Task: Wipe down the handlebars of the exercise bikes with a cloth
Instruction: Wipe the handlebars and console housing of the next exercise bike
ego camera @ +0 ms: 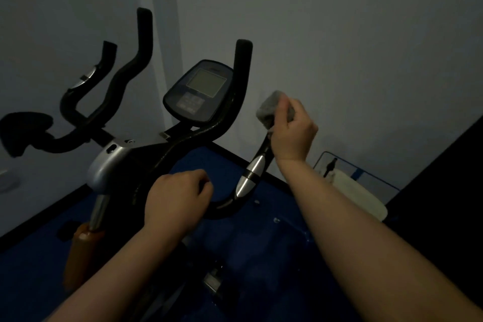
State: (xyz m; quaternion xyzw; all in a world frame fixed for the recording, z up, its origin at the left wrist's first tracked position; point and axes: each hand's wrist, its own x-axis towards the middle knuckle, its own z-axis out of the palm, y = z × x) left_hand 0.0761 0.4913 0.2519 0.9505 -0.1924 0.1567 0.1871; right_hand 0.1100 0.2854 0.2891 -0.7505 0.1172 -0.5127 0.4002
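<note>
Two bare hands on one bike: left hand [177, 198], nearest, clenched on the black curved handlebar [222, 206]; right hand [291, 133], farther, grasping a grey cloth [270, 107] around that bar's right upright end; beyond, grey console screen [206, 83].

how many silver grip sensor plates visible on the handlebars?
2. One silver metal sensor plate sits on the near bike's right black handlebar, below the right hand holding the grey cloth. Another is on the far-left handlebar. Others may be hidden by the hands.
</note>
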